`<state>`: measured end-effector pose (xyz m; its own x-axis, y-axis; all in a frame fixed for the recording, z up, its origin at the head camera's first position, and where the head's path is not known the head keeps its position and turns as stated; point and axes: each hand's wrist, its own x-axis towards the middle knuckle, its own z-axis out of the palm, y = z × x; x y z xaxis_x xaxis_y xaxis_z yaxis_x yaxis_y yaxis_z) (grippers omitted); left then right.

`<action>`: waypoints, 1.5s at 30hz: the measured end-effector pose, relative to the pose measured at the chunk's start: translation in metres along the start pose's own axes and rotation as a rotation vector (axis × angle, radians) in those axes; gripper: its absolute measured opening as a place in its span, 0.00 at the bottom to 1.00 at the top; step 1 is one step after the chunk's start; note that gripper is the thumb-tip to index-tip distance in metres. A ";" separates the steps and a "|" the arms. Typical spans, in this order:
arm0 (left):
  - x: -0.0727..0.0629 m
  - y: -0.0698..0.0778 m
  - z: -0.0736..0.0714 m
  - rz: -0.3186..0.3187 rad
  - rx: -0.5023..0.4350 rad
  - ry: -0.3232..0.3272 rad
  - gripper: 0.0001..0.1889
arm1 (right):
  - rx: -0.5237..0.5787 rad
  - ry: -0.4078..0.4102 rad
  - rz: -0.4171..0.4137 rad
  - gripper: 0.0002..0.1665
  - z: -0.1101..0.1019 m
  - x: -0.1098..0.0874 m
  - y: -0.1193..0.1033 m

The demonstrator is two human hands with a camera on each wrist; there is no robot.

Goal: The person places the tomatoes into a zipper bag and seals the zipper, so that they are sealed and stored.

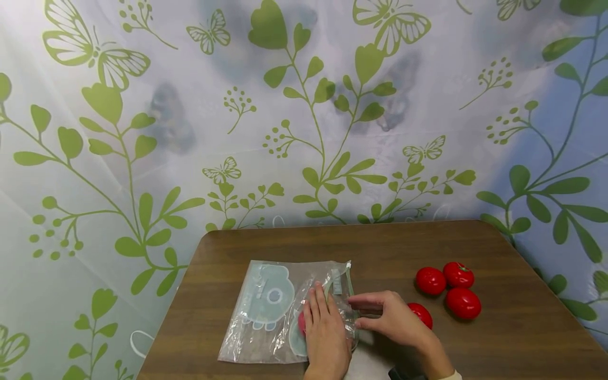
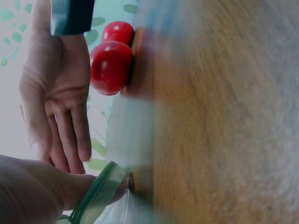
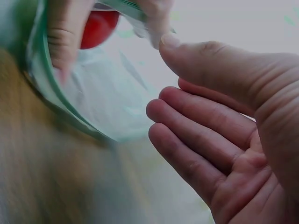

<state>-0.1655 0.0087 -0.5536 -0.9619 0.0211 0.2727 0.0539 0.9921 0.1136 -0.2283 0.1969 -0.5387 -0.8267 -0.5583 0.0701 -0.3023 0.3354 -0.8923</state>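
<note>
One tomato (image 1: 301,323) in the bag (image 1: 280,310), four outside

Your left hand (image 1: 326,332) lies over the clear bag, fingers straight, thumb inside its green-edged mouth (image 2: 95,191). Your right hand (image 1: 391,319) hangs beside that mouth, thumb and fingers apart. The other four tomatoes (image 1: 463,303) sit on the brown table (image 1: 522,338) to its right.

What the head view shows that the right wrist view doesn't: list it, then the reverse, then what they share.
Head only: four red tomatoes lying loose on the table, and the pale-blue cartoon print on the zip bag.

Right wrist only: the inside of the bag through its open mouth, and the right palm.

Both: the bag, part of the table, the left hand, the right hand and a red item in the bag.
</note>
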 end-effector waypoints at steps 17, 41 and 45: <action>0.000 -0.001 0.001 0.001 0.016 0.000 0.65 | -0.094 0.187 0.043 0.29 -0.043 -0.049 -0.008; 0.000 -0.001 0.003 0.009 0.027 -0.002 0.64 | -0.205 0.406 0.178 0.32 -0.083 -0.112 0.008; -0.001 -0.001 0.003 0.010 0.027 -0.007 0.63 | -0.233 0.416 0.204 0.32 -0.087 -0.121 0.014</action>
<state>-0.1659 0.0084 -0.5570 -0.9632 0.0318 0.2668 0.0563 0.9948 0.0848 -0.1738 0.3352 -0.5211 -0.9843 -0.1304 0.1187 -0.1734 0.5929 -0.7864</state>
